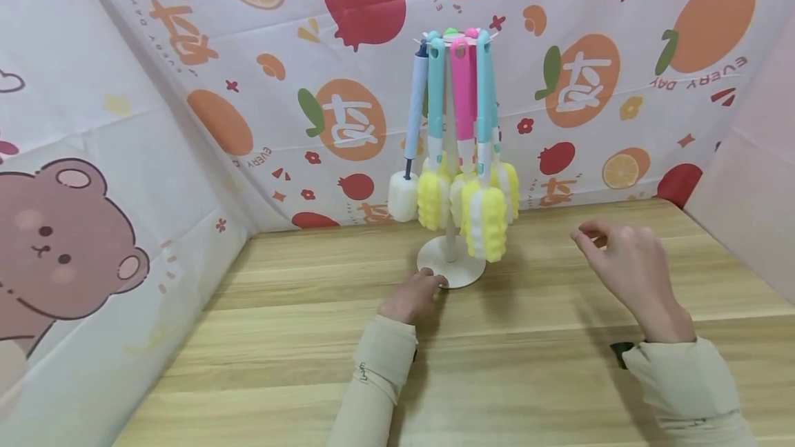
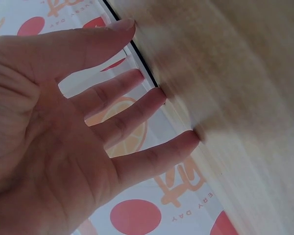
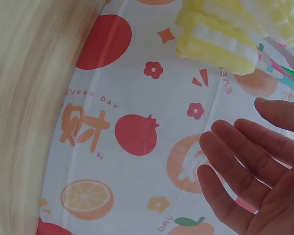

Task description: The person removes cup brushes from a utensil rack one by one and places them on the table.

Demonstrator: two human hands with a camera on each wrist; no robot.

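Note:
A white stand with a round base (image 1: 452, 269) holds several sponge brushes by their handle ends. Yellow-and-white sponge brushes (image 1: 484, 223) hang from teal and pink handles, and a white sponge brush (image 1: 404, 195) hangs from a pale blue handle at the left. My left hand (image 1: 413, 297) is at the front left of the base; whether it touches the rim cannot be told. In the left wrist view its fingers (image 2: 152, 156) are extended and spread, tips at the tabletop. Right of the brushes, my right hand (image 1: 630, 267) is raised with fingers loosely bent, holding nothing.
The wooden tabletop (image 1: 279, 364) lies under both hands. A fruit-printed cloth (image 1: 261, 123) hangs behind the stand, and a cloth with a bear print (image 1: 68, 240) hangs at the left. A pale pink panel (image 1: 758, 157) borders the right side.

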